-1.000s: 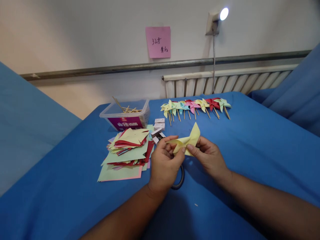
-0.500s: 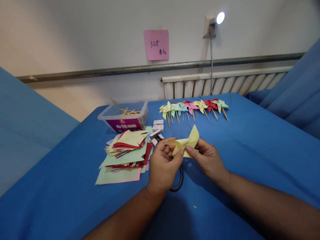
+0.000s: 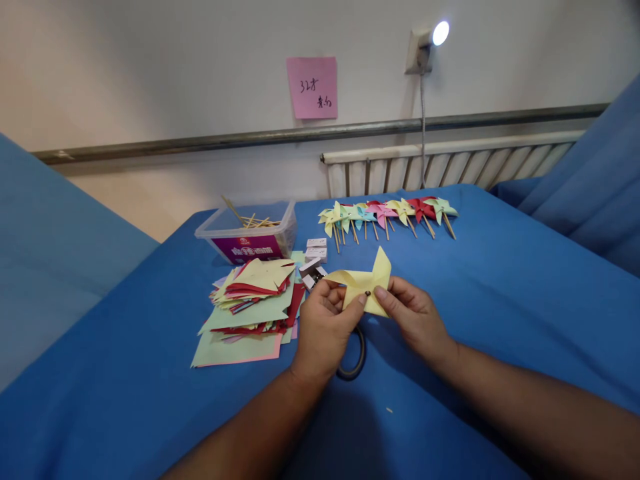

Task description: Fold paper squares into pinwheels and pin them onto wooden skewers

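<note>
A pale yellow folded paper pinwheel (image 3: pixel 365 283) is held above the blue table between both hands. My left hand (image 3: pixel 325 327) pinches its left side, thumb on the centre. My right hand (image 3: pixel 415 317) grips its right lower edge with fingertips at the centre, where a small dark spot shows. One blade points up, another points left. A dark ring-shaped object (image 3: pixel 353 357) lies on the table under my left hand, partly hidden.
A stack of coloured cut paper squares (image 3: pixel 250 303) lies left of my hands. Behind it stand a clear plastic box with wooden sticks (image 3: pixel 247 233) and small white boxes (image 3: pixel 316 253). A row of finished pinwheels on sticks (image 3: pixel 387 213) lies at the back.
The pinwheel has turned more face-on to me and its blades have spread. Both hands shifted slightly closer together at its centre.
</note>
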Demonstrator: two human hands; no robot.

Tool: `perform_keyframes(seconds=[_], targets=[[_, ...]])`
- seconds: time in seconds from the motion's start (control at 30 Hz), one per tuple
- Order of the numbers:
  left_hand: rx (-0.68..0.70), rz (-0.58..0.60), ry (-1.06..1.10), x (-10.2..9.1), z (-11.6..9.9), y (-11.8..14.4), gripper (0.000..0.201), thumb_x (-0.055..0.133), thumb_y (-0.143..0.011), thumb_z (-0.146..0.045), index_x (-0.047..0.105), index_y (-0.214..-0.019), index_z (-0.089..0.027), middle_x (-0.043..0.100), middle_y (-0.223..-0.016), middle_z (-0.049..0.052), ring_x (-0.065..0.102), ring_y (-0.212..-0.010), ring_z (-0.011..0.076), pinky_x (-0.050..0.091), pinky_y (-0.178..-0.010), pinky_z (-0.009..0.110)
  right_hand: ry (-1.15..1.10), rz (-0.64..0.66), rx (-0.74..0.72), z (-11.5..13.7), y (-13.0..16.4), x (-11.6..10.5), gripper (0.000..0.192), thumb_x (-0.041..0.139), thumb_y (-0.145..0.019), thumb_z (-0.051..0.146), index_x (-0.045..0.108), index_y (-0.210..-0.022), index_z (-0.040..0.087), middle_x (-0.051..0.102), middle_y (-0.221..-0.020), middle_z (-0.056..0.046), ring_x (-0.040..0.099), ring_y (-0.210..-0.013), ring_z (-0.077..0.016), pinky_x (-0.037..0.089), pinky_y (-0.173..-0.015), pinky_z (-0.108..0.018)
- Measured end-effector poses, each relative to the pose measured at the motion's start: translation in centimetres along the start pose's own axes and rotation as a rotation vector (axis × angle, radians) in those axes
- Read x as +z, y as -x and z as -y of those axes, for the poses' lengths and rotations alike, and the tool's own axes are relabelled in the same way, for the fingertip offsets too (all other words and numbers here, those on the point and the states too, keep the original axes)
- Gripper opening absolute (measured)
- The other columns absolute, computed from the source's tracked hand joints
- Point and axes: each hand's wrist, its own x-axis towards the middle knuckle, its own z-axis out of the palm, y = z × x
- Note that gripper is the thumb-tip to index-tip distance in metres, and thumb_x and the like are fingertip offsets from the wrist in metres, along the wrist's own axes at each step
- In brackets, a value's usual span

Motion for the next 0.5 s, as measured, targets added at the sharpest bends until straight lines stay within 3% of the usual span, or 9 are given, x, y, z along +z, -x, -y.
perform_keyframes(seconds=[0.2,0.5], targets=[[-0.022,0.002,-0.013,-0.05,-0.1,-0.02,0.037,0.077,-0.067,-0.022,0.058,-0.098,-0.014,0.072,-0.09,0.007,0.069,-0.086,0.0194,0.051,-0.08,0.031,-0.099,0.017,0.05,-0.28,-0.04,-0.08,0.025,0.07,-0.079,0.039,0.071,-0.098,0.022,0.071,-0.085,-0.002,0.064,-0.078,-0.0168,0.05,-0.079,-0.032],[-0.017,-0.001,-0.03,-0.23,-0.04,-0.26,0.037,0.077,-0.066,-0.022,0.06,-0.098,-0.015,0.072,-0.086,0.005,0.068,-0.079,0.0168,0.051,-0.076,0.028,-0.07,-0.056,0.052,-0.22,-0.46,0.44,0.026,0.076,-0.072,0.037,0.072,-0.092,0.02,0.074,-0.088,-0.004,0.066,-0.078,-0.0182,0.051,-0.077,-0.034]])
